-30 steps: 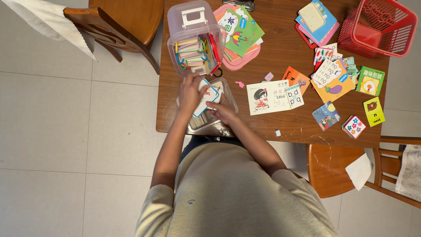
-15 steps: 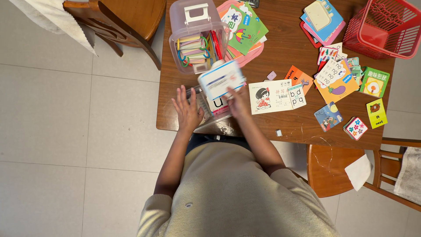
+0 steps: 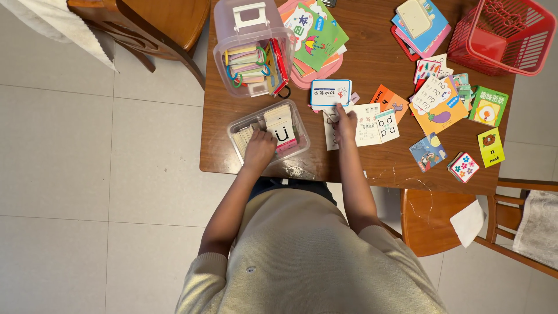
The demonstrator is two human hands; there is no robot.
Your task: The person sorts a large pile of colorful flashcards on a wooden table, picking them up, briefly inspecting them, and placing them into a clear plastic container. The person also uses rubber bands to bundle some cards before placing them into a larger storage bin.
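Note:
My left hand [image 3: 258, 150] rests on the near wall of a low clear plastic box [image 3: 234, 130], fingers curled inside against a row of upright white cards [image 3: 281, 124]. My right hand [image 3: 344, 120] lies with fingers spread on a white booklet [image 3: 369, 125] showing a drawn girl. A white card pack with a blue border [image 3: 330, 93] lies flat on the brown table [image 3: 372, 58], just beyond those fingertips. Whether the fingers still touch the pack is unclear.
A tall clear tub with a handled lid [image 3: 250, 46] holds ringed cards behind the box. Picture books, flash cards and a red mesh basket [image 3: 503, 35] cover the right side. Wooden chairs stand at top left [image 3: 157, 29] and bottom right [image 3: 433, 221].
My right hand carried the blue-bordered card pack out of the box and set it on the table to the right. My left hand dropped from hovering open onto the box.

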